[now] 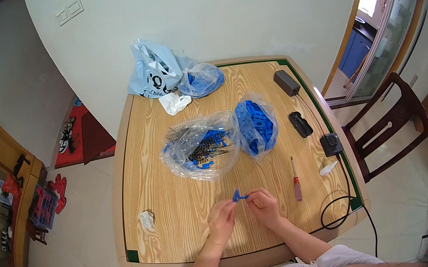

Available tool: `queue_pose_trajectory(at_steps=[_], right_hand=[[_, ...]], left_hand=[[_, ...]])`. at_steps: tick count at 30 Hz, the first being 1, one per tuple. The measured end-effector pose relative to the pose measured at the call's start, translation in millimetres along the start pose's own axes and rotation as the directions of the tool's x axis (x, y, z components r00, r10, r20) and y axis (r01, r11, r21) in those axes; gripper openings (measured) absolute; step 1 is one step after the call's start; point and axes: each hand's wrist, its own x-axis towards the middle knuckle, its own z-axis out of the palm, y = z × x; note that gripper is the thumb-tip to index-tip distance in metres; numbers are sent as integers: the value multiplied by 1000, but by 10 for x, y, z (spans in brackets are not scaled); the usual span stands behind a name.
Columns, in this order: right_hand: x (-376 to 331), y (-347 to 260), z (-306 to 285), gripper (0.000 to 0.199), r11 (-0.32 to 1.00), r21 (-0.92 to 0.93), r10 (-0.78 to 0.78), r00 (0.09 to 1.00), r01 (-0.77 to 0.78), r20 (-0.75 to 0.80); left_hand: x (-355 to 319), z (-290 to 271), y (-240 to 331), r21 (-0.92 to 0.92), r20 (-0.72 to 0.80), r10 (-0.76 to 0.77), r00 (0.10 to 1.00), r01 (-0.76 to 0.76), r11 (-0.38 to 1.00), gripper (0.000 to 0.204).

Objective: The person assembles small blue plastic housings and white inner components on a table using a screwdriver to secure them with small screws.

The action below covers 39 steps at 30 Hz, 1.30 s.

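Note:
Near the front middle of the table, a small blue plastic part (237, 196) is held between my two hands. My left hand (222, 221) pinches its left end with thumb and fingertips. The right end, a thin stem, sits in the closed fingertips of my right hand (263, 205). Whether it is one piece or two joined is too small to tell. Beyond my hands lies an open clear plastic bag (173, 160) of mixed blue parts and dark screw-like pieces. Touching it on the right is another clear bag filled with blue plastic parts (256, 126).
Right of my hands lies a red-handled screwdriver (297, 188). Along the right edge are black boxes (287, 83), a black holder (300, 124) and a cable (334, 200). Crumpled plastic (147, 220) lies at left. Bags (155, 67) stand at the back; a chair (388, 124) stands right.

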Motion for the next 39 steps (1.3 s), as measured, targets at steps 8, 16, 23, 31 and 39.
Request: queue_pose_trajectory(at_steps=[8,16,23,31,39], right_hand=[[-152,68,74,15,891,235,366,921,-388,136],[-117,96,86,15,974,129,177,981,-187,83],[-58,94,4,20,981,-189,51,998,-45,29],[-26,61,-75,20,933,-354,117,987,-71,112],[724,269,-198,14,976,-180,103,990,-120,-101]], left_hand=[[-24,-36,73,47,87,279,956,-284,958,31],[-1,-11,67,66,63,187,980,-191,979,26],[16,21,-25,134,68,-12,998,3,991,29],[22,53,-69,156,34,-81,996,75,985,24],[16,44,-126,125,55,-85,995,78,989,16]])
